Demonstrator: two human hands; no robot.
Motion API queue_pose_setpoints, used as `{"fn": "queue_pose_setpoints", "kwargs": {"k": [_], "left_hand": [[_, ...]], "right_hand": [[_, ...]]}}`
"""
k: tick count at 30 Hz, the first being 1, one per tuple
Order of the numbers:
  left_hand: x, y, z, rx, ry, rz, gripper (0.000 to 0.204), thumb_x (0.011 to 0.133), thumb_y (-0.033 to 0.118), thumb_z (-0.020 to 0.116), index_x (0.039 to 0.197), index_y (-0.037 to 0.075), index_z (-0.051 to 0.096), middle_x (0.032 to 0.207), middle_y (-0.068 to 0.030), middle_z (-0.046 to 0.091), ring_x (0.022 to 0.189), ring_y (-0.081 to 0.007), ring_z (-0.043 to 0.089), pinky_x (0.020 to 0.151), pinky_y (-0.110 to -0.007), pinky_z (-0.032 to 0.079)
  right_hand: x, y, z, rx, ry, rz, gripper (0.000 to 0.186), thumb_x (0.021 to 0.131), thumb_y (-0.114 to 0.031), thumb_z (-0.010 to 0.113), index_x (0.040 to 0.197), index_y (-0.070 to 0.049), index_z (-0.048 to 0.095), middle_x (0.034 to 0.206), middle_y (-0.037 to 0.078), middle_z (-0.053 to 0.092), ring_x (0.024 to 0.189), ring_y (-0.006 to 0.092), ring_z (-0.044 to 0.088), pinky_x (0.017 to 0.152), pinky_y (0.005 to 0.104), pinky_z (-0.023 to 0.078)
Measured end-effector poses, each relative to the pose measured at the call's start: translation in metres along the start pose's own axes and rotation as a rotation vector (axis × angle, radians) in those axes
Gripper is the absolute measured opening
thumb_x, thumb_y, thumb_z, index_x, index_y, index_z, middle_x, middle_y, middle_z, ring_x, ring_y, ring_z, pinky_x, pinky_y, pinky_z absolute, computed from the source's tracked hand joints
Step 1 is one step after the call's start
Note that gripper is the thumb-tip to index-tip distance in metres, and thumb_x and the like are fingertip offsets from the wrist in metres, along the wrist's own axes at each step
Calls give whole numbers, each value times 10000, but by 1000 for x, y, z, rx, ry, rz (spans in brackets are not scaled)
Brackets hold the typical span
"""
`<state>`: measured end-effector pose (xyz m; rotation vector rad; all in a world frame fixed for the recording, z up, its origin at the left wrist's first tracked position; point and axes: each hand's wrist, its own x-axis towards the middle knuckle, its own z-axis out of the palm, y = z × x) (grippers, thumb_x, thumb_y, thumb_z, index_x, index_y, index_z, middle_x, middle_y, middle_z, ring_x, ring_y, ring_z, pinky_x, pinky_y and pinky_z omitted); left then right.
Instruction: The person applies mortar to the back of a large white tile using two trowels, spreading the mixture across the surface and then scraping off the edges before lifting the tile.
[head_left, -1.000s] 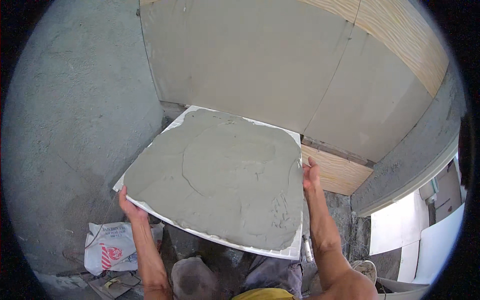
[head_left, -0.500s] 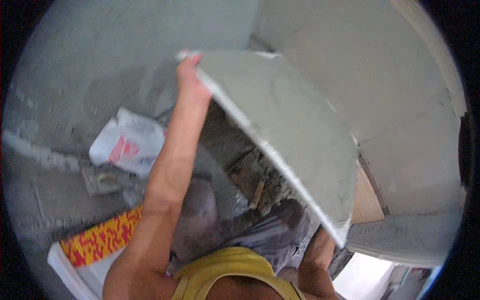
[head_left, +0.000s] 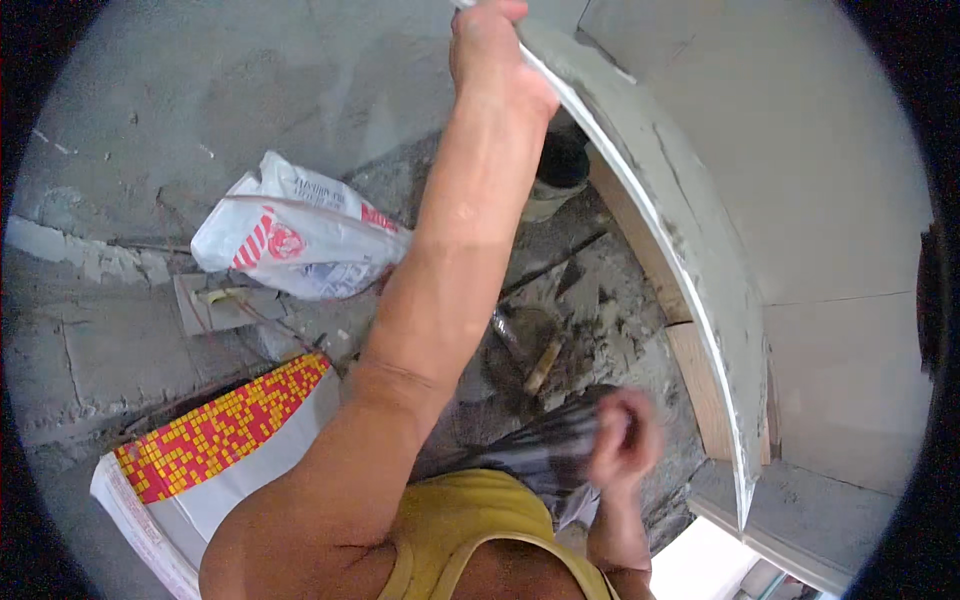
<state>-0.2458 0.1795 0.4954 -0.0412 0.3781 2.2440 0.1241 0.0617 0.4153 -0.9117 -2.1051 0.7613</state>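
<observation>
A large tile [head_left: 665, 210] with a thin white edge stands nearly upright on the right, close to the wall. Grey mortar covers its back. My left hand [head_left: 500, 65] is closed on its upper edge, arm stretched far forward. Off the tile, my right hand [head_left: 625, 440] hovers over my thigh near the lower end. Motion blurs its fingers, which look curled, and nothing shows in them. Wooden boards [head_left: 700, 390] show at the foot of the wall beside the tile.
A trowel with a wooden handle [head_left: 543, 366] lies on the mortar-smeared floor. A dark bucket [head_left: 562, 165] stands beyond it. To the left are a white plastic bag [head_left: 300, 230], a flat tool with a pale handle [head_left: 215, 300] and a red-and-yellow patterned carton [head_left: 230, 430].
The tile has swung more upright and moved right toward the wall. My left hand went forward and right with it. My right hand has let go of the tile's lower end.
</observation>
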Motion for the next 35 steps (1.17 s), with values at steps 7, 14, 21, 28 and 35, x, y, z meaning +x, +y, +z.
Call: {"fn": "queue_pose_setpoints", "kwargs": {"k": [7,14,21,28,35], "left_hand": [[-37,8,29,-32,74,17,481,787,78,507,1246,24,372,1177,-216,458,1110,-396,492,986,-582,405],[-30,-22,50,-109,36,125,659,759,66,542,1367,230,348,1179,-127,428,1107,-332,468,945,-574,424],[-32,-25,73,30,4,180,855,753,35,478,1518,130,106,1439,-151,294,1327,-280,315,1151,-473,192],[-40,-26,78,0,-39,163,835,788,49,454,1524,108,64,1447,-151,303,1334,-256,306,1151,-427,159],[-31,-26,73,8,-64,259,811,813,70,452,1529,102,71,1465,-134,289,1343,-241,299,1148,-382,169]], "right_hand": [[57,-55,40,608,149,83,567,931,-560,547,1058,-13,466,883,145,584,756,217,597,635,319,510],[54,-40,-64,-479,459,-816,456,871,-245,712,1231,-89,479,1155,124,530,1009,282,519,804,444,442],[84,-71,-57,-1133,464,-514,279,888,-128,703,1145,-42,636,1156,160,553,1168,349,495,939,463,452],[112,-111,-94,-1193,392,-487,296,781,-355,810,907,-111,700,877,18,654,896,212,576,771,401,418],[110,-104,-148,-1547,-340,-99,416,873,-209,725,1246,-87,589,1256,190,468,1186,381,478,984,567,420]]}}
